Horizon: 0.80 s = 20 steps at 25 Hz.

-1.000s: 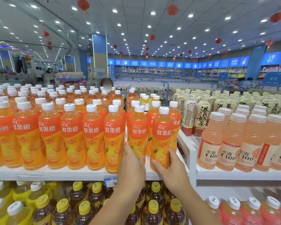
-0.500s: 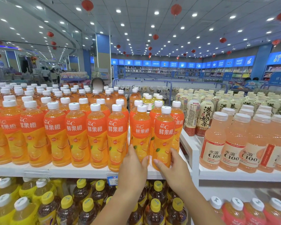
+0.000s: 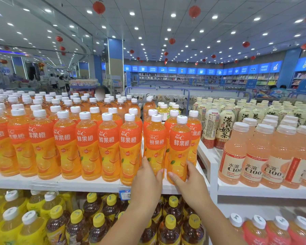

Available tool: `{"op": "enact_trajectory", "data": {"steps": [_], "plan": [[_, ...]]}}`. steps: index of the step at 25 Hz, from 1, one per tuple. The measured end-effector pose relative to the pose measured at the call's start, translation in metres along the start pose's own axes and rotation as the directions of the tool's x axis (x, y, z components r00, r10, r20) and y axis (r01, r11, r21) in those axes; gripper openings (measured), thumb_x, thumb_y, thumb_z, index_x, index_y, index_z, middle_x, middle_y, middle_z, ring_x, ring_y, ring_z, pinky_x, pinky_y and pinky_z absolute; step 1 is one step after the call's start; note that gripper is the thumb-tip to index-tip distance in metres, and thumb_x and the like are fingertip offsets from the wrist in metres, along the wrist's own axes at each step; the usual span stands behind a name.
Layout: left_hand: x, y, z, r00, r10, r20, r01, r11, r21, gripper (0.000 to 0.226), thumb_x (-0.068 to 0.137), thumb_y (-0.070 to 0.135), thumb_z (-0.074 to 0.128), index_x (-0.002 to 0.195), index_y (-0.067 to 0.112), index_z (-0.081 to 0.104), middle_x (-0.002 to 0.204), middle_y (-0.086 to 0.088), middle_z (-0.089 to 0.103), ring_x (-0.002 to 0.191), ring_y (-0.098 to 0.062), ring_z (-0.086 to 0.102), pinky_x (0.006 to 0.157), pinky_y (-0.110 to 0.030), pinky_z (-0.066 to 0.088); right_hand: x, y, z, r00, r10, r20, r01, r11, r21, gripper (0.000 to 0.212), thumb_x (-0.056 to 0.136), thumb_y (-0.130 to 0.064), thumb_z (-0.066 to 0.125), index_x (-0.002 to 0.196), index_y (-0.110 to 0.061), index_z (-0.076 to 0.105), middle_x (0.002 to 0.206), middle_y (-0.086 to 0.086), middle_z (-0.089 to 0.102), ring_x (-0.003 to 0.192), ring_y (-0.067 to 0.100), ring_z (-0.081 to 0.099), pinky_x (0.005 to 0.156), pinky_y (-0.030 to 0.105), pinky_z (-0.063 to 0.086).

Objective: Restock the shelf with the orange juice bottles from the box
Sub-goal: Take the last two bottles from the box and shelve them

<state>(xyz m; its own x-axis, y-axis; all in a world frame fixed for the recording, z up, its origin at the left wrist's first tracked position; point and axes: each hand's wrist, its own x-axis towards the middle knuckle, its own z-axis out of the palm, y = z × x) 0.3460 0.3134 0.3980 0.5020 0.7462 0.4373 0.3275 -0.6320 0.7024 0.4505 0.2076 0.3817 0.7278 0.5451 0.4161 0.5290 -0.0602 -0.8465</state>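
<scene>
Rows of orange juice bottles with white caps and orange labels fill the white top shelf [image 3: 88, 184]. At the right end of the front row stand two of them side by side. My left hand [image 3: 147, 179] wraps round the base of the left bottle [image 3: 155, 144]. My right hand [image 3: 191, 181] grips the base of the right bottle [image 3: 180, 145], thumb on its front. Both bottles stand upright at the shelf's front edge. The box is out of sight.
A white divider [image 3: 208, 161] borders the orange section on the right; beyond it stand pink C100 bottles [image 3: 254, 156] and milk tea bottles [image 3: 224, 128]. Dark tea bottles with yellow caps [image 3: 99, 225] fill the shelf below. People stand far off at the back left.
My hands stay on the two front bottles. The view has drifted slightly, and the bottles sit a touch nearer the shelf's front edge.
</scene>
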Motion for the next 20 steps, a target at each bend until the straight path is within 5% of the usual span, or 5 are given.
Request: {"op": "enact_trajectory", "data": {"steps": [16,20], "plan": [[-0.006,0.001,-0.008,0.997,0.020,0.072,-0.025,0.997,0.068,0.060,0.099,0.035,0.056,0.148,0.012,0.032,0.108,-0.004,0.067,0.094,-0.023,0.068,0.075,-0.036,0.059,-0.004,-0.002,-0.006,0.999,0.036,0.028,-0.036,0.999,0.005,0.053,0.086,-0.037,0.075,0.131,-0.037,0.047,0.118,-0.029,0.060,0.105,-0.013,0.059,0.089,0.015,0.050],[-0.017,-0.004,-0.019,0.993,0.035,0.117,-0.033,0.999,-0.018,0.045,0.097,0.038,0.056,0.137,0.021,0.042,0.118,0.004,0.063,0.108,-0.021,0.064,0.089,-0.038,0.056,-0.007,-0.004,-0.013,1.000,0.005,0.024,-0.005,1.000,0.002,0.045,0.090,-0.035,0.072,0.129,-0.035,0.049,0.121,-0.029,0.058,0.110,-0.012,0.056,0.100,0.023,0.045]]}}
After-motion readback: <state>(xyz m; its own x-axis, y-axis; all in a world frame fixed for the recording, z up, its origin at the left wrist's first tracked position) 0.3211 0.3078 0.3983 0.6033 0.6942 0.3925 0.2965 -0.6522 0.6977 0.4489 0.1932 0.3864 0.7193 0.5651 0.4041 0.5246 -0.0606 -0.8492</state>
